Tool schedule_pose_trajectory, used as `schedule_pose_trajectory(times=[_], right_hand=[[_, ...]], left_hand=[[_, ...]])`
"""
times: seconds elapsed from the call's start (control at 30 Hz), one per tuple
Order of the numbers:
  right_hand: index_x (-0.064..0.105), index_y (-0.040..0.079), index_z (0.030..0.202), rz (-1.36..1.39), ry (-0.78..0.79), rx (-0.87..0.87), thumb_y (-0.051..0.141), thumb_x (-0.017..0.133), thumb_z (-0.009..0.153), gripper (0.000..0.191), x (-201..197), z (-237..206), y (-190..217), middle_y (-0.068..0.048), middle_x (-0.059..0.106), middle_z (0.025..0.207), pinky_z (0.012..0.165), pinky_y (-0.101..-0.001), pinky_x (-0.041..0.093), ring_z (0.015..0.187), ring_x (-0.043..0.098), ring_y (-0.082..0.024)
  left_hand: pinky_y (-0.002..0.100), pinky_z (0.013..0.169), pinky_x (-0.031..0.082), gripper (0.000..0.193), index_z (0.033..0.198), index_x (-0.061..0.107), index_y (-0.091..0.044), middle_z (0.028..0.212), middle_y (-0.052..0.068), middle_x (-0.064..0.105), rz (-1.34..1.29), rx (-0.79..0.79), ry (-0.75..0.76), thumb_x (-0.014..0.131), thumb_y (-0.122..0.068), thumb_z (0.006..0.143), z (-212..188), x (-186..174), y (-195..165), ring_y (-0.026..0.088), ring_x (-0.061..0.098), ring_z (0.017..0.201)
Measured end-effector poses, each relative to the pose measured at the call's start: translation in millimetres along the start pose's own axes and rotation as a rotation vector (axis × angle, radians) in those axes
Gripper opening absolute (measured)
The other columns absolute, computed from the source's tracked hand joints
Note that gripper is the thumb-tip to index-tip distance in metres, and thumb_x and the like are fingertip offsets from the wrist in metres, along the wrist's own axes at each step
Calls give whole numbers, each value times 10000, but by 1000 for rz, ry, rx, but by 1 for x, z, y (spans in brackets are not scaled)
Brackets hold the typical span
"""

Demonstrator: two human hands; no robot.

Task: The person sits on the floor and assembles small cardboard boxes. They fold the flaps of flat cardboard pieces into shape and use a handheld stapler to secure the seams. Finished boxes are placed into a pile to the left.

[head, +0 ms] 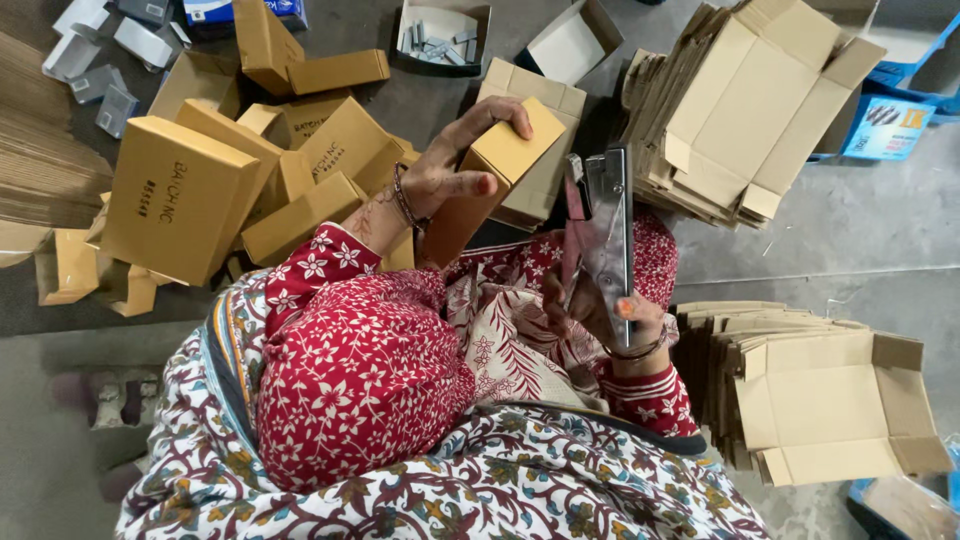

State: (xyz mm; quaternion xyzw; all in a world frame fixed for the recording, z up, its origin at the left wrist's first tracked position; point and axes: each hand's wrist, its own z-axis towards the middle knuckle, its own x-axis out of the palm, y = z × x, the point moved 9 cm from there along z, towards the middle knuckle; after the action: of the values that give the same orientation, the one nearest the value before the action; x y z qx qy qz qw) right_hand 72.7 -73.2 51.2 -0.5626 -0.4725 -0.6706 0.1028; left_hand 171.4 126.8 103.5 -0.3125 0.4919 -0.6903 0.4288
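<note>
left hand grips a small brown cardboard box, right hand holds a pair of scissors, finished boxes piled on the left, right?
Not quite: the head view shows the right hand holding a metal stapler plier, not scissors. The rest holds: the left hand grips a small brown cardboard box, and the finished boxes are piled on the left.

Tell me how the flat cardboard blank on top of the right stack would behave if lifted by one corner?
The blank would probably feel light, being one thin sheet. Its creased flaps stand loose, so it would likely bend at the folds rather than stay rigid. It lies loosely on the stack, so a push would probably slide it.
</note>
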Motion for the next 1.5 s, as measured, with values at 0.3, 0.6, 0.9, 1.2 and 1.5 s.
schedule_pose_trajectory(times=[0.3, 0.6, 0.9, 1.2, 1.5], right_hand=[[409, -91, 1508, -197, -144, 54, 360, 816, 791, 940, -47, -11, -5, -240, 602, 1293, 948, -421, 509, 1120, 622, -322], [440, -105, 1478, -218, -196, 16, 240, 737, 804, 813, -40, 0, 2, -250, 645, 1147, 897, -451, 534, 993, 635, -337], [586, -86, 1227, -530, -233, 39, 336, 641, 868, 557, -29, 9, -6, -95, 614, 902, 612, -295, 517, 733, 627, -196], [423, -7, 1458, -395, -44, 68, 154, 575, 820, 676, -21, 3, -27, -187, 615, 1328, 1021, -367, 553, 1165, 666, -259], [364, -57, 1549, -436, -34, 283, -7, 614, 744, 844, -10, -27, -43, -247, 553, 1456, 1073, -429, 462, 1304, 574, -336]], left_hand=[[427, 1211, 399, 670, 1321, 570, -179, 1366, 58, 552, 131, 99, 76, 748, -660, 890, 0, 13, -4, 263, 525, 1352], [500, 1145, 457, 698, 1318, 564, -200, 1428, 182, 513, 305, 133, 103, 787, -669, 852, 1, 14, -18, 358, 548, 1348], [546, 1148, 419, 637, 1272, 580, -219, 1464, 204, 504, 500, 124, 164, 814, -614, 831, 7, 21, -30, 392, 506, 1381], [519, 1158, 437, 638, 1262, 583, -226, 1426, 161, 538, 399, 30, 169, 806, -620, 812, -3, 20, -10, 364, 520, 1378], [523, 1206, 405, 661, 1270, 558, -223, 1420, 141, 548, 304, 29, 196, 760, -681, 838, -11, 18, 6, 359, 511, 1430]])
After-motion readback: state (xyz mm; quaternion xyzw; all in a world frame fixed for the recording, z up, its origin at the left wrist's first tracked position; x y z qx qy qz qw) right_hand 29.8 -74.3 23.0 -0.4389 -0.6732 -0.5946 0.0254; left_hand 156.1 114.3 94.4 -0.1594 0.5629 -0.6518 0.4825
